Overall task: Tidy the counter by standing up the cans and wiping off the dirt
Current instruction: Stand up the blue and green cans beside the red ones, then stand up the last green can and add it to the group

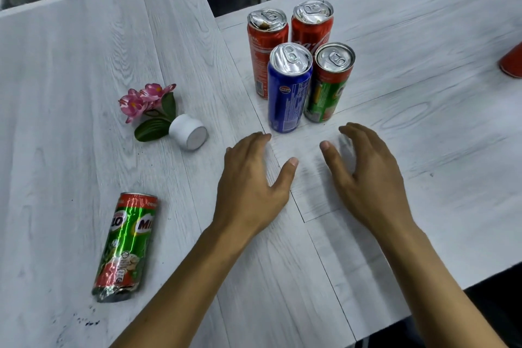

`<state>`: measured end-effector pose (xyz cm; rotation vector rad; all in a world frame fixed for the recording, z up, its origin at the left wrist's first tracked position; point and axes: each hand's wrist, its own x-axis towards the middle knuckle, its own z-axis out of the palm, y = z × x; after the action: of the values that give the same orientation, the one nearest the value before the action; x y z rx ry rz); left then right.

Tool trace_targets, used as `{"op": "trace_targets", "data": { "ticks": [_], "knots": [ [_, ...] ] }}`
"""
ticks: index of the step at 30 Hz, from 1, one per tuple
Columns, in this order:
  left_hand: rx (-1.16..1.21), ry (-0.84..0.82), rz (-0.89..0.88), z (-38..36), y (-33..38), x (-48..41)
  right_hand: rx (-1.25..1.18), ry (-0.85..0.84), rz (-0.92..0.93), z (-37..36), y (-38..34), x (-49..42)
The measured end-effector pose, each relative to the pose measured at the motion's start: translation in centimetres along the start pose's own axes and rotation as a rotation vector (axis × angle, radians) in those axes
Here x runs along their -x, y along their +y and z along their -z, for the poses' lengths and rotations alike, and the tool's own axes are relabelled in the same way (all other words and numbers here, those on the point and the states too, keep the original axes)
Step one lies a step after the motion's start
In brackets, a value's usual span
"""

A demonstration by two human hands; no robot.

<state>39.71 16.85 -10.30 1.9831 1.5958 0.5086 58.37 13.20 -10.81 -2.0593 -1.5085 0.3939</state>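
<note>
Four cans stand upright in a tight cluster on the white wood-grain counter (84, 70), right of centre and toward the far side: a red Coca-Cola can (265, 56) at far left of the group, a second red Coca-Cola can (310, 27) at far right, a blue Pepsi can (288, 93) near left, and a green Milo can (327, 87) near right, the four touching or just beside one another. The far-left red can's top looks dented, with brown residue on it. A second Milo can (124, 248) lies on its side on the near left of the counter, its crumpled end nearest the camera. Dark specks of dirt (87, 321) are scattered just near of it. A small artificial pink flower in a white pot (162, 116) lies tipped over, left of the cluster. The left hand (248, 186) and right hand (370, 178) hover just near of the blue and green cans, palms down, fingers spread, each grip wide and holding nothing; the fingertips are blurred. A red object (512, 63) is cut off at the right edge, too little of it showing to identify.
</note>
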Motion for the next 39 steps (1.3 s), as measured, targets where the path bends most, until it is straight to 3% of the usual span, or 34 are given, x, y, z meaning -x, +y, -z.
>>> {"op": "trace_targets", "data": {
  "ticks": [8,15,25,39],
  "knots": [
    [-0.057,-0.123,-0.147,2.9,-1.6,3.9,0.182,-0.111,0.180,-0.2,-2.8,5.8],
    [-0.065,-0.050,-0.210,7.6,-5.5,9.0,0.188,-0.096,0.276,-1.4,-7.8,10.4],
    [-0.078,0.029,-0.183,14.7,-12.9,15.4,0.148,-0.137,0.322,-4.7,-15.8,15.6],
    [-0.093,0.042,-0.151,18.6,-18.6,17.7,0.171,-0.121,0.381,-8.6,-21.8,18.2]
  ]
}}
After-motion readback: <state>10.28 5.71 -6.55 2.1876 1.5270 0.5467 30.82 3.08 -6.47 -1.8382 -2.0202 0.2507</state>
